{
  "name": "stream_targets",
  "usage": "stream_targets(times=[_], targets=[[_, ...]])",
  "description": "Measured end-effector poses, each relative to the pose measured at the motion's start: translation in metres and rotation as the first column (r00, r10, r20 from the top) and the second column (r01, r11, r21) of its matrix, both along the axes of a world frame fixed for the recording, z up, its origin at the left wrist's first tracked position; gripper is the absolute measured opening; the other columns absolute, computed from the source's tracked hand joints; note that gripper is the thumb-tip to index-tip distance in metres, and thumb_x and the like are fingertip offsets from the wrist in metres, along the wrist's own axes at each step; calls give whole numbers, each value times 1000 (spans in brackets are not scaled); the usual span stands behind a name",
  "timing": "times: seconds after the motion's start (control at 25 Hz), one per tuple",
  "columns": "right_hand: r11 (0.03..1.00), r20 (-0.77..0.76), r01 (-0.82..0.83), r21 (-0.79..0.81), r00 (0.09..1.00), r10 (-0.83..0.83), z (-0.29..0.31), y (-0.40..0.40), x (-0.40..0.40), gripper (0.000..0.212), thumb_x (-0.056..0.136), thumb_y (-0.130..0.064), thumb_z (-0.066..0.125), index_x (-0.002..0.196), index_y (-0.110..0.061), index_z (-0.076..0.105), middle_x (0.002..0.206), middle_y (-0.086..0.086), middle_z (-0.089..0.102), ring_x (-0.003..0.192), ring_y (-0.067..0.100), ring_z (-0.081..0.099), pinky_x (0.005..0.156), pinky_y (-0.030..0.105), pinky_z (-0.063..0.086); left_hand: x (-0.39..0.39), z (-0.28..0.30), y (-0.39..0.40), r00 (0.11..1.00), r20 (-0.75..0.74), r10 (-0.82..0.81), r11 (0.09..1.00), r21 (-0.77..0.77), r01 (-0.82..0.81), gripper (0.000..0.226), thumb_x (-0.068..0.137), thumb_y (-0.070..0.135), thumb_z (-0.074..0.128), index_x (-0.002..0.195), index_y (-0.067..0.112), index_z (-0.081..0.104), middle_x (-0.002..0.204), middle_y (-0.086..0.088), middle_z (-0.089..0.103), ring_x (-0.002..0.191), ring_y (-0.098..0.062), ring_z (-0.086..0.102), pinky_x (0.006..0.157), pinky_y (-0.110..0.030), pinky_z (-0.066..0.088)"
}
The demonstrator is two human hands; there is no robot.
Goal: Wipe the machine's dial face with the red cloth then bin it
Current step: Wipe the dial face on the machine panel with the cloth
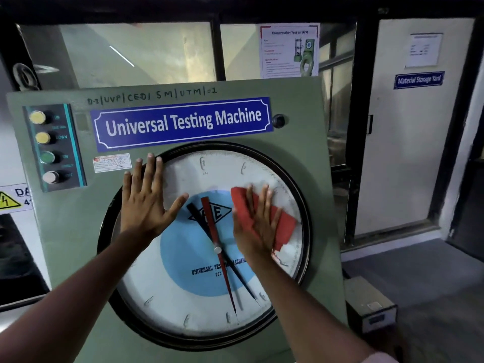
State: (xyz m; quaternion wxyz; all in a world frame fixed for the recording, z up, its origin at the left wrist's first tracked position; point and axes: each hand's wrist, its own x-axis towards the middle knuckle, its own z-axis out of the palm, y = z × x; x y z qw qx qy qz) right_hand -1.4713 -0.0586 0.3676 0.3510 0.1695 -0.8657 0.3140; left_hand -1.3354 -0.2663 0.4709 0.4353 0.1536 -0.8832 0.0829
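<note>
The machine's round dial face point(193, 305) is white with a blue centre, red and black needles and a black rim, set in a green cabinet. My right hand point(255, 221) presses the red cloth point(285, 224) flat against the dial's upper right part, fingers spread over it. My left hand point(148, 197) lies flat and open on the dial's upper left edge, holding nothing. No bin is in view.
A blue "Universal Testing Machine" sign point(183, 123) sits above the dial. A column of push buttons point(49, 148) is at the cabinet's upper left. A small grey box point(372, 305) stands on the floor at the right, near a door point(408, 127).
</note>
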Motion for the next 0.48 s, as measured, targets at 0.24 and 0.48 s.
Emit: stream_targets(times=[0.24,0.48], targets=[[994,-45,-23,107,999,27,33,-1,-13,75,107,-59,19,173,-29,-1,182,9,-4,168,28,0,133,62,10,1,1,3,1000,-5,-16,1000,18,16,104,95,81,27,172,16,3,181,-4,-2,167,-26,-4,135,-53,2],[994,-172,-45,103,983,63,13,-18,-14,77,110,-56,36,174,-24,6,181,10,3,168,29,6,132,65,13,7,-4,-5,1000,18,-20,999,-29,21,103,96,79,28,172,13,2,180,-3,-5,167,-24,-5,136,-50,1]])
